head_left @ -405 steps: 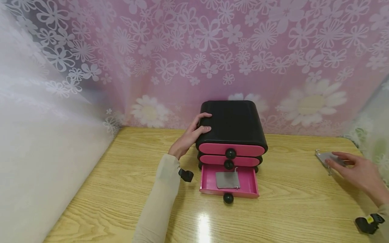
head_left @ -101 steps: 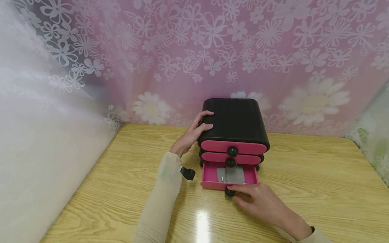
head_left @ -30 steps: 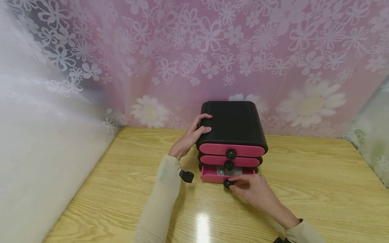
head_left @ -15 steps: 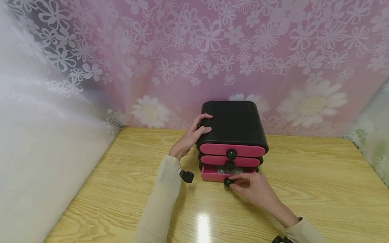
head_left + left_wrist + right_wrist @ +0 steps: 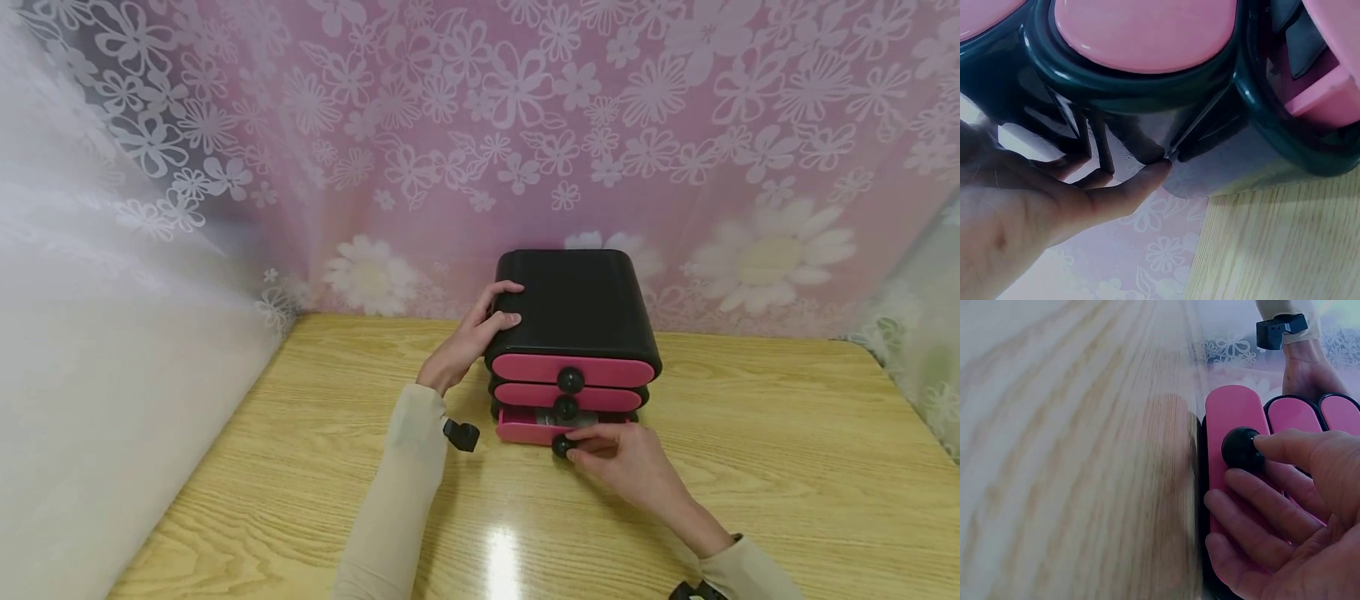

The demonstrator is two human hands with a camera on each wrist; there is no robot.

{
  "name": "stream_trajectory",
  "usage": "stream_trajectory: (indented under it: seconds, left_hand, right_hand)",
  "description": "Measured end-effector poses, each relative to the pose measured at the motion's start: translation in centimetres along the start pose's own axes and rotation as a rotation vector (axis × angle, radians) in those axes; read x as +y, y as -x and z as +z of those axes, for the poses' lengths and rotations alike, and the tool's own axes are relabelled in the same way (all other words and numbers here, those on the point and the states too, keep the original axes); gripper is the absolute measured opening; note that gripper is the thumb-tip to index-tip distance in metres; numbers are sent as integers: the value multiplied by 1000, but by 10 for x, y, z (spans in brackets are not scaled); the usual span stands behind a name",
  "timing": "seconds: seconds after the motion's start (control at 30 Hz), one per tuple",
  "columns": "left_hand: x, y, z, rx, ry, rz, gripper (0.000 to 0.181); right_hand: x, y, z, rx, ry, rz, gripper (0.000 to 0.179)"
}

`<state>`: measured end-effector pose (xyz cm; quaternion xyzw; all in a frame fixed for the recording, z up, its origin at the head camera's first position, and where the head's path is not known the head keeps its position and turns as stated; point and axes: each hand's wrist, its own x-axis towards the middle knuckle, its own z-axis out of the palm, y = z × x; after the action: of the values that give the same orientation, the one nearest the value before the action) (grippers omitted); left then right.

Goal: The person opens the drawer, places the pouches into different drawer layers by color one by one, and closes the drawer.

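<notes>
A black drawer cabinet [image 5: 570, 300] with pink fronts stands on the table. Its bottom drawer [image 5: 525, 432] is pulled out a little, and grey drawstring pouches [image 5: 581, 418] show partly inside. My left hand [image 5: 468, 337] rests on the cabinet's upper left edge, fingers spread. In the left wrist view, fingertips [image 5: 1161, 169] touch the glossy black side. My right hand [image 5: 630, 467] pinches the bottom drawer's round black knob [image 5: 562, 447] between thumb and fingers. In the right wrist view, the thumb meets the knob [image 5: 1240, 449] while the other fingers lie along the pink front.
The two upper drawers, with pink fronts [image 5: 525, 368] and black knobs, are closed. A wood-grain table [image 5: 787, 467] lies underneath. Behind it hangs a pink flowered curtain [image 5: 525, 150], and a whitish sheet [image 5: 135, 375] hangs at the left.
Earlier my right hand held a second grey pouch at the right; it then lay in the drawer. My right hand has since slid the bottom drawer most of the way in. My left hand stayed put.
</notes>
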<state>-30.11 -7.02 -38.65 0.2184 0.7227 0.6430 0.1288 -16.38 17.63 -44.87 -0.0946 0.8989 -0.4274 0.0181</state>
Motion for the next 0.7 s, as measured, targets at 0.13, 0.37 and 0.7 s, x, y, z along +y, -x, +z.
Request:
stream_trajectory:
  seconds: [0.13, 0.37, 0.7]
  left_hand:
    - [-1, 0, 0, 2, 2, 12, 41]
    - [-2, 0, 1, 5, 3, 19, 42]
    - [-1, 0, 0, 0, 5, 23, 42]
  right_hand:
    - [1, -2, -1, -2, -34, 53, 16]
    - [3, -5, 0, 8, -59, 126, 16]
    - [6, -10, 0, 25, -75, 123, 17]
